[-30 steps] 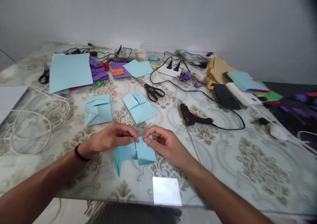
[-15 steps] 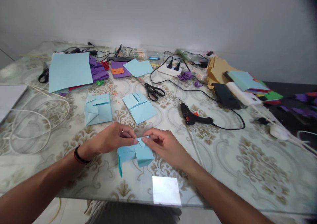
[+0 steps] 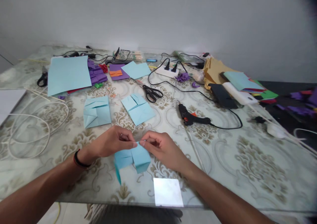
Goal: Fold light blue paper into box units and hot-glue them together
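Between my hands is a piece of folded light-blue paper (image 3: 141,158), its panels bent at several creases and one flap hanging down at the left. My left hand (image 3: 116,141) pinches its top edge with thumb and finger. Close beside it, my right hand (image 3: 163,148) pinches the same edge, the fingertips nearly touching those of the left. Beyond my hands lie two more folded blue papers, one a creased square (image 3: 97,112) at the left, the other a tilted piece (image 3: 137,109) with a slit between its flaps.
Black-handled scissors (image 3: 153,93) lie past the folded papers. A black glue gun (image 3: 192,116) with a cord rests to the right. A power strip (image 3: 167,71), a phone (image 3: 223,96) and blue sheets (image 3: 69,74) sit further back. White cable (image 3: 49,125) loops at the left.
My fingertips have come closer together on the top edge of the folded paper, and its small upper flap looks flatter. The whole view has shifted slightly.
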Available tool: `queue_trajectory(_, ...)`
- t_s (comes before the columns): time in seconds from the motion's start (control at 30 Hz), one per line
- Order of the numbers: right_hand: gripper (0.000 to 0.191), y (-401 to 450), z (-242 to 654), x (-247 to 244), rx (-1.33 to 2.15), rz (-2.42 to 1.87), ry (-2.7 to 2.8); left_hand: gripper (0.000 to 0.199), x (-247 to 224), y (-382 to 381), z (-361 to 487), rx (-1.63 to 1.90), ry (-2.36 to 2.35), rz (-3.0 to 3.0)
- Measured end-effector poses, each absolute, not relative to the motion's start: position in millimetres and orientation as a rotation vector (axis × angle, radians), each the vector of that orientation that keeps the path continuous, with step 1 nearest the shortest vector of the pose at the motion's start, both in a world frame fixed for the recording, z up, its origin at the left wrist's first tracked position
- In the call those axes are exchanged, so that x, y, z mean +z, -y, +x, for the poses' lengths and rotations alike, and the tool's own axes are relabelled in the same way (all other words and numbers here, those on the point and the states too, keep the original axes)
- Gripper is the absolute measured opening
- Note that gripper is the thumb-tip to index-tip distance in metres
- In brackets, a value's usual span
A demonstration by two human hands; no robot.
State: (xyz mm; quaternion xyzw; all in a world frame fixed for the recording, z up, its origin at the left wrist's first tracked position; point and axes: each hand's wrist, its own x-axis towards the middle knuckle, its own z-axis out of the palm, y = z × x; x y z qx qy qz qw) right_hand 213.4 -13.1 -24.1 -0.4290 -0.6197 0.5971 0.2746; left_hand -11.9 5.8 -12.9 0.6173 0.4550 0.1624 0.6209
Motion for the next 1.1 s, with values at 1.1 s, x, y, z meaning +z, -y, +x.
queue_trajectory(1.1, 0.043, 5, 218, -22, 1.661, -1.148, 1.473, 0.029, -14, -2, -10, 0.587, -0.959, 1.239)
